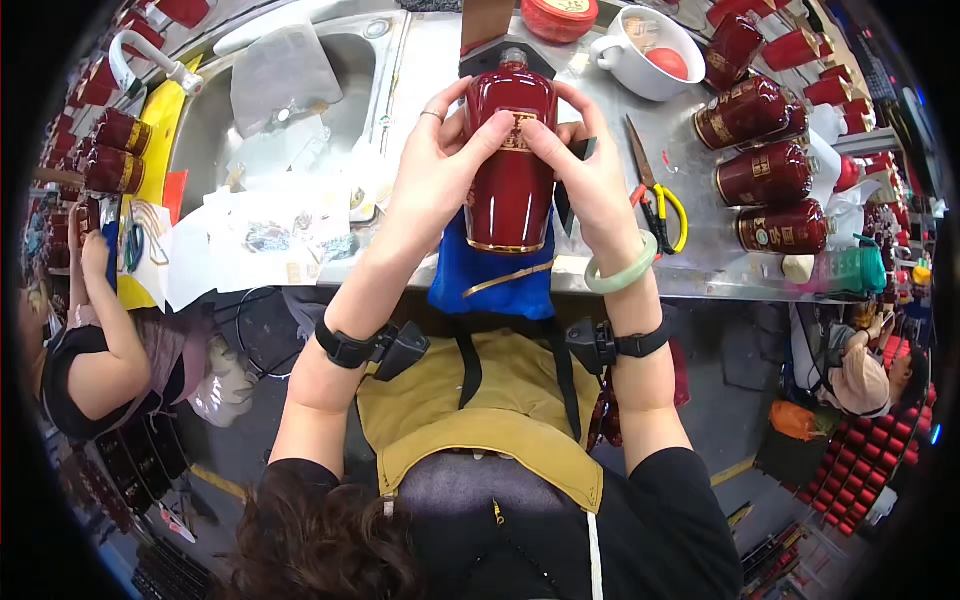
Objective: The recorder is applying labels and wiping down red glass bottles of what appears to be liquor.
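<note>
A glossy dark red bottle point(512, 180) with gold trim and a pale cap lies lengthwise on a blue cloth point(490, 280) at the steel worktable's point(690, 260) near edge. My left hand point(440, 165) wraps its left side, the thumb pressed on the gold label near the shoulder. From the other side my right hand point(590, 175) grips the bottle, its thumb also on the label. A pale green bangle circles my right wrist, and each wrist carries a black strap with a small device.
Three more red bottles point(765, 175) lie on their sides at the right. Yellow-handled scissors point(655, 190) rest beside my right hand. A white cup point(645, 50) stands at the back, a steel sink point(280, 100) with papers at the left. Another person point(95, 350) sits far left.
</note>
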